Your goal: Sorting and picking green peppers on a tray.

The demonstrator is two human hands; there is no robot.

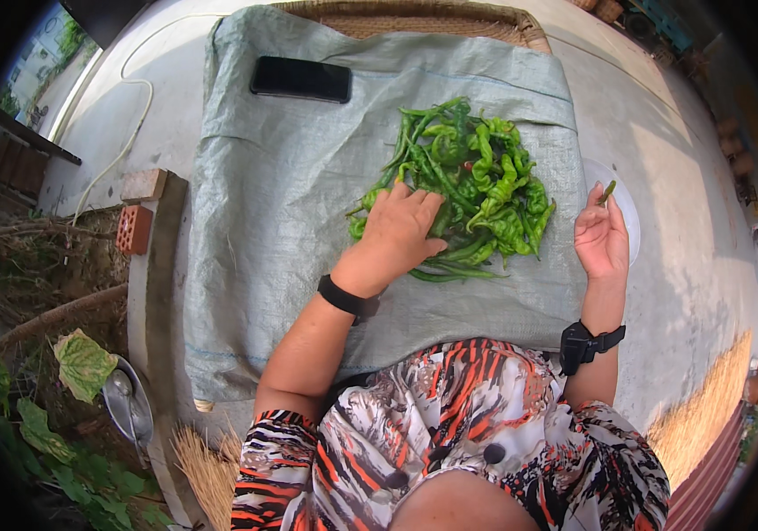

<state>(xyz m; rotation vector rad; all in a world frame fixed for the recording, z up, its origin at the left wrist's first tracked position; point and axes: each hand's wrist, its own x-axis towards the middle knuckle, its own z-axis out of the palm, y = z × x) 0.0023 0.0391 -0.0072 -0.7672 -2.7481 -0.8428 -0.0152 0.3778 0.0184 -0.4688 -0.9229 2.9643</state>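
A heap of green chili peppers (pixel 459 177), some long and smooth, others wrinkled and curled, lies on a grey-green woven plastic sheet (pixel 282 212). My left hand (pixel 395 232) rests palm down at the heap's left edge, fingers stretched over several peppers and thumb apart. Whether anything is under its fingertips is hidden. Off the sheet's right edge, my right hand (pixel 602 234) is turned palm up, its fingers pinching a short green piece of pepper (pixel 607 192). Behind this hand shows a round white plate or basin (pixel 631 226), partly covered by it.
On the sheet's far left lies a black phone (pixel 300 80). A woven wicker edge (pixel 450 12) sticks out beyond the sheet. To the left are a low wall with a red brick (pixel 134 230), a pale hose (pixel 145 106), leafy plants and a metal bowl (pixel 127 403).
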